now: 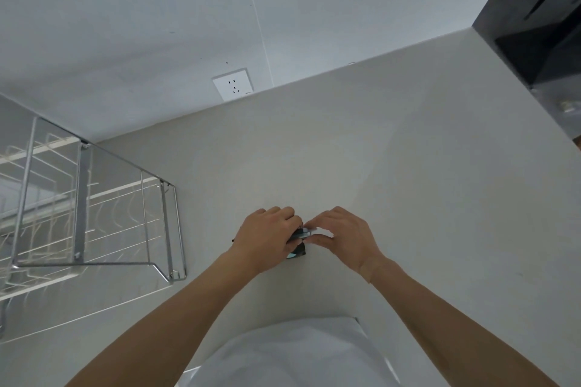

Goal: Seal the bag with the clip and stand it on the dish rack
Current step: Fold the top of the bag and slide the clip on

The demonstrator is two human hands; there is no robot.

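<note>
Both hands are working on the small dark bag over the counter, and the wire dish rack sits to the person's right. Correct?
Not quite. In the head view the dish rack stands to the person's left. The left hand and right hand do meet at the small dark bag over the counter.

desk [393, 185] is lying pale and plain, running to the wall | rack [94, 214] is standing on its left part | bag [298, 251] is sitting mid-desk, well apart from rack
</note>
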